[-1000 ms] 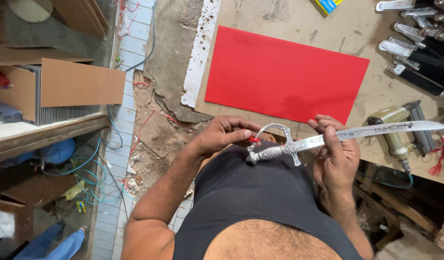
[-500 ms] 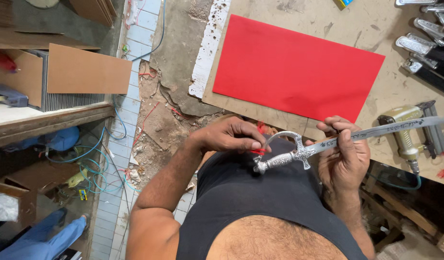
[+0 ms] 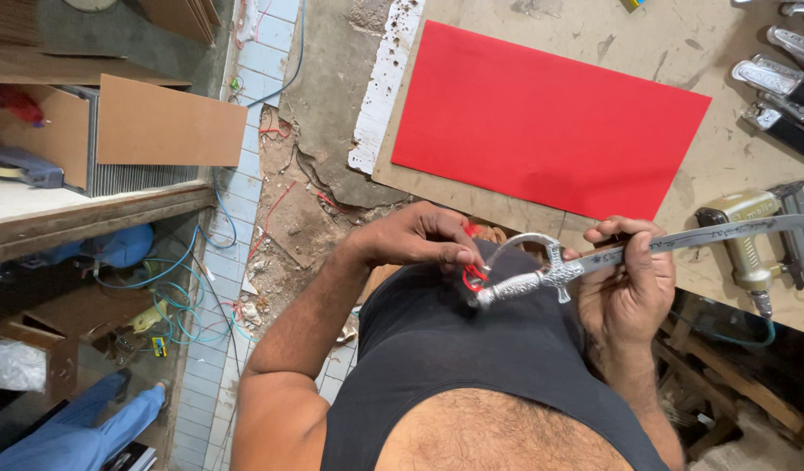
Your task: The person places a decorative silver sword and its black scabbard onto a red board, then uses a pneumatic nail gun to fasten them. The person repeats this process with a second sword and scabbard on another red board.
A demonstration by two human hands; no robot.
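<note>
Lowered slightly toward the torso since the earlier frame, the small silver sword (image 3: 594, 262) stays clamped at its blade by the right hand (image 3: 629, 283) before the bench (image 3: 733, 166), while the left hand (image 3: 419, 237) pinches what appears to be a red cord (image 3: 474, 277) at the pommel.

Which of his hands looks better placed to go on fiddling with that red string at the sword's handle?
Probably the left hand: its fingertips already pinch the red string at the pommel of the small silver sword. The right hand is wrapped around the blade near the guard, steadying it.
</note>
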